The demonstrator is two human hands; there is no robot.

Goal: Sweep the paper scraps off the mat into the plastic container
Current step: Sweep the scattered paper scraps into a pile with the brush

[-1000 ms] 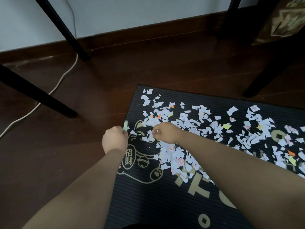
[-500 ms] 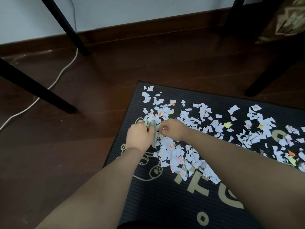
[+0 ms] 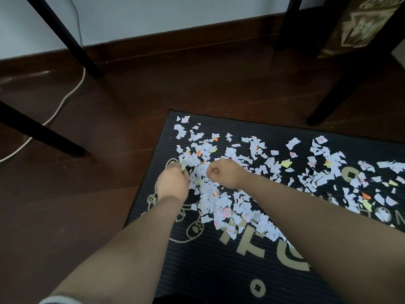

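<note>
A black ribbed mat (image 3: 210, 273) with gold print lies on the dark wood floor. Several white, yellow and orange paper scraps (image 3: 221, 202) cover its far half, thickest in a pile near my hands. My left hand (image 3: 173, 183) hovers at the mat's left side and pinches a small, thin pale-green object (image 3: 183, 167) at its fingertips. My right hand (image 3: 223, 174) is curled into a fist over the pile, just right of the left hand, with nothing visible in it. No plastic container is in view.
Black furniture legs stand on the floor at far left (image 3: 41, 133), back left (image 3: 65, 38) and right (image 3: 341, 84). A white cable (image 3: 65, 98) runs across the floor at left. A wall with a brown baseboard (image 3: 175, 38) closes the back.
My left hand moved right from the mat's left edge until it met the right hand, then drew slightly back left. The right fist stayed over the pile.
</note>
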